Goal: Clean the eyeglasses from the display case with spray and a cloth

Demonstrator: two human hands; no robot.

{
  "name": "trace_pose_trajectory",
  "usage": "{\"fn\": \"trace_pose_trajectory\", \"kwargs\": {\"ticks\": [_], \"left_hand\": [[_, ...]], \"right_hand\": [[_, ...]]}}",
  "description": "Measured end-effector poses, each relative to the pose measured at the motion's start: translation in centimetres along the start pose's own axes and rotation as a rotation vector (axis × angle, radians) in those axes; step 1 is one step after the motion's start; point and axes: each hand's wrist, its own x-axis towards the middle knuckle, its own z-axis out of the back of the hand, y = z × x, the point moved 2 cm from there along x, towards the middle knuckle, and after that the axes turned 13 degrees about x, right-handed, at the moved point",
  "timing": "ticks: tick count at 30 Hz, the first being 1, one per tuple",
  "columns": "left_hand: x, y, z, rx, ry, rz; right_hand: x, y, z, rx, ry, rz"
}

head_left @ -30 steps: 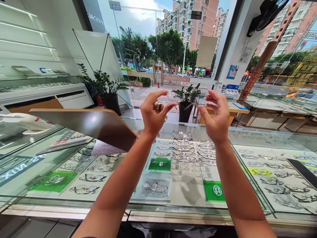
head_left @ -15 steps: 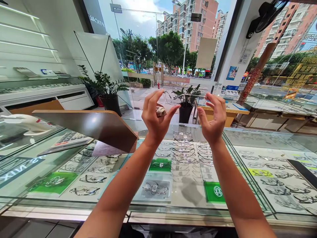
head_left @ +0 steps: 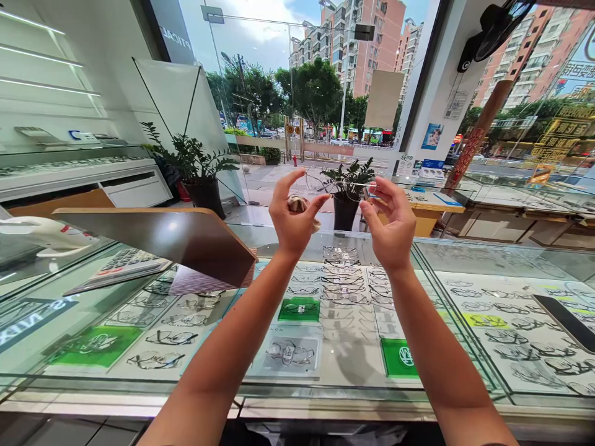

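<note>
A pair of thin-rimmed eyeglasses (head_left: 331,186) is held up at about chest height over the glass counter. My left hand (head_left: 290,226) grips one side between fingertips and thumb, its fingers curled. A crumpled beige cloth (head_left: 298,203) is tucked in that same hand. On the other side, my right hand (head_left: 394,229) pinches the frame, its thumb below and fingers above. The clear lenses and fine rims blend into the plant behind, so their edges are hard to make out.
Below lies a glass display case (head_left: 346,353) with rows of eyeglass frames. A tilted brown board (head_left: 162,238), a calculator (head_left: 132,263) and a white scanner-like device (head_left: 37,232) are at the left. A dark phone (head_left: 564,322) rests at the right. Potted plants (head_left: 346,210) stand beyond.
My right hand has come left, nearer my left hand, and the eyeglasses have turned slightly with it. More of the cloth shows below my left thumb. The view has shifted a little.
</note>
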Motion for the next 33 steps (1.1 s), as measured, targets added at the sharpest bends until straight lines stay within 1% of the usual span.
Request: {"fn": "trace_pose_trajectory", "kwargs": {"ticks": [3,6,9,12,14,16,18,19,23,29,33], "left_hand": [[0.0,0.6,-0.6,-0.067,0.056,0.018],[0.2,0.7,-0.4,-0.101,0.114,0.011],[0.0,0.4,0.7,-0.086,0.151,-0.008],[-1.1,0.1,2.2,-0.032,0.229,-0.053],[-2.5,-0.2,3.2,-0.001,0.258,-0.137],[-4.0,-0.5,4.0,0.021,0.271,-0.212],[-5.5,-0.6,4.5,0.042,0.299,-0.227],[-6.1,-0.6,4.5,0.051,0.319,-0.216],[-8.0,-0.6,4.2,0.050,0.386,-0.181],[-9.0,-0.7,3.7,0.032,0.438,-0.163],[-9.1,-0.9,3.7,0.013,0.470,-0.137]], "right_hand": [[0.0,0.1,0.0,0.054,0.049,-0.067],[0.5,0.5,1.0,0.102,0.110,-0.082],[1.1,1.4,3.0,0.118,0.143,-0.079],[1.1,2.4,4.4,0.022,0.155,-0.055],[0.4,2.9,4.5,-0.070,0.232,-0.020],[-0.7,3.0,3.9,-0.166,0.354,0.002],[-1.9,2.6,3.3,-0.249,0.447,0.008],[-2.5,2.3,3.1,-0.279,0.468,0.009],[-4.1,0.8,3.4,-0.295,0.465,-0.025],[-5.0,-1.4,4.2,-0.111,0.479,-0.146],[-5.1,-3.1,4.4,0.044,0.512,-0.293]]}}
